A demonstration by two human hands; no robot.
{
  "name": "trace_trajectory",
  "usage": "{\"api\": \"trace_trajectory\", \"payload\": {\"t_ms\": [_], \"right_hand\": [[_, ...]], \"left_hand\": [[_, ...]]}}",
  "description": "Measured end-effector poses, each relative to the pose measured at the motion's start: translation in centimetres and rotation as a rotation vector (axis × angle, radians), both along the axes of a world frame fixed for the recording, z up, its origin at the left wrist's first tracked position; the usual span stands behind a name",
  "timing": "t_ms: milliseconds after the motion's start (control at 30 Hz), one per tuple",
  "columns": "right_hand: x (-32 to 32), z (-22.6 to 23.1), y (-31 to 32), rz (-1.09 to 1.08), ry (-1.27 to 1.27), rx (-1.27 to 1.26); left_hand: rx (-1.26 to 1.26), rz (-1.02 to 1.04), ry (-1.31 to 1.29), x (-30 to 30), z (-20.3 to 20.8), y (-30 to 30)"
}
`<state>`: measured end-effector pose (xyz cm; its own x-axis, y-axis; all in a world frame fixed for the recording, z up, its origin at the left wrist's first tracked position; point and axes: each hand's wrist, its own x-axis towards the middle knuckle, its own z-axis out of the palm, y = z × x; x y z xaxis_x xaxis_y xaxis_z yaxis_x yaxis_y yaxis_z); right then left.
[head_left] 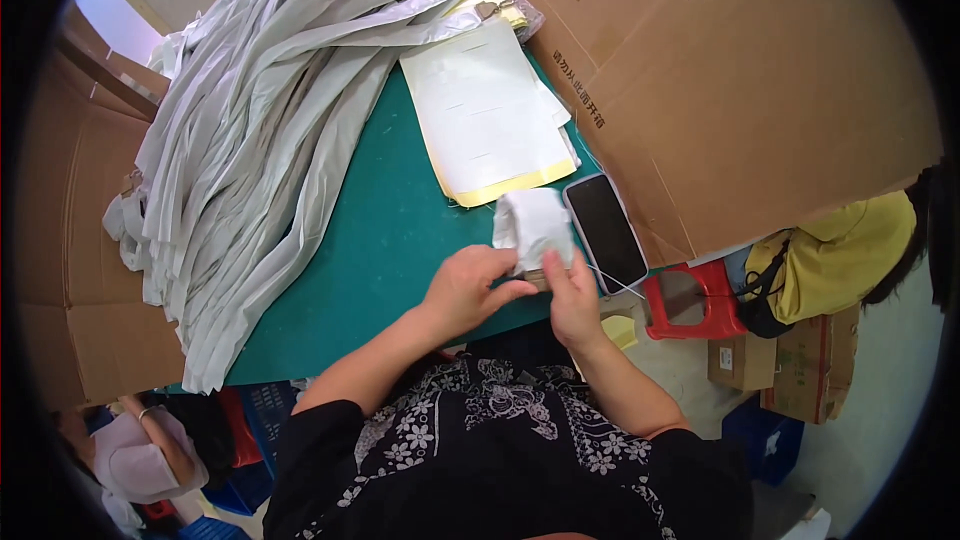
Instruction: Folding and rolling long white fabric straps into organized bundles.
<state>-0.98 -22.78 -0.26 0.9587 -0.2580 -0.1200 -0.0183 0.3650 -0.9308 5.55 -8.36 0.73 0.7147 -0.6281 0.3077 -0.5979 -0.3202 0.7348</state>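
Near the table's front edge, both hands hold a white cloth band [538,224], looped or folded over and slightly blurred. My left hand [468,288] pinches its lower left side with curled fingers. The thumb of my right hand [577,308] presses on the band's lower right, and the other fingers are behind it. A small brownish piece shows under the band between the hands; I cannot make out what it is. Just right of the band lies a phone [606,232] with a dark screen and a cable by its lower end. Beyond the band, white sheets [490,110] lie over a yellow one.
Long pale grey fabric strips [270,130] are heaped on the green tabletop [385,270] at left. A large cardboard box [740,90] walls the right side, another cardboard panel [110,270] the left. A red stool [690,300] and a person in yellow [840,260] are at right; another person [150,450] sits lower left.
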Motion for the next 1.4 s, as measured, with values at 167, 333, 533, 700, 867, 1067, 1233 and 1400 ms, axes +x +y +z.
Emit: {"api": "trace_trajectory", "payload": {"t_ms": [167,333,533,700,867,1067,1233,1400], "right_hand": [[1.4,1.3,-6.4,-0.378,-0.168,-0.069],[3.1,2.6,-7.4,-0.392,-0.262,-0.108],[2.1,1.8,-7.9,-0.412,-0.213,-0.095],[3.1,2.0,-7.8,-0.394,-0.205,-0.099],[4.8,3.1,-7.5,-0.369,-0.213,-0.13],[4.9,2.7,-7.4,-0.336,-0.213,-0.117],[6.3,3.3,-6.8,-0.332,-0.239,-0.061],[11.4,3.0,-6.7,-0.298,-0.328,0.165]], "left_hand": [[0.041,0.129,-0.026,8.8,0.4,-1.2],[0.437,0.041,-0.091,12.6,-2.5,-4.7],[0.518,0.064,0.084,13.4,-2.5,-5.7],[0.46,0.041,0.409,14.5,-1.1,-5.1],[0.264,0.029,0.48,13.7,-0.7,-4.4],[0.305,-0.019,0.398,13.5,-1.2,-4.1],[0.199,0.01,0.609,13.6,-1.8,-4.0],[0.155,0.025,0.383,13.0,-2.0,-4.0]]}}
